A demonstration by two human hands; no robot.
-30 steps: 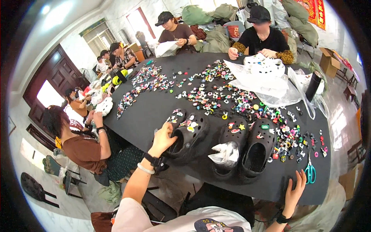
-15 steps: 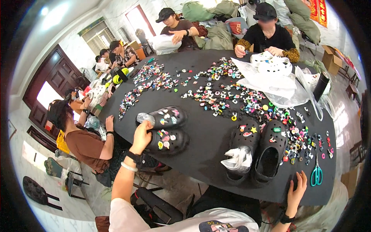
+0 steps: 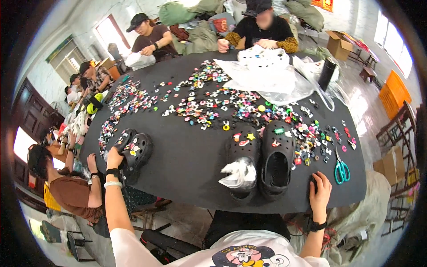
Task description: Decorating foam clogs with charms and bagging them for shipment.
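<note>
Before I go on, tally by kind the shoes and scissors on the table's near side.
Black perforated round-toed clogs: 4 (2 at the left hand, 2 right of centre)
Teal-handled metal scissors: 1
Total: 5

Under the left hand's fingers [image 3: 114, 156], the rear of the leftmost black clog [image 3: 126, 135] is hidden, their contact unclear. Well right of those fingers, crumpled white plastic [image 3: 239, 174] covers another clog's opening. Farther beyond them, many scattered charms [image 3: 198, 107] are too small to identify.
</note>
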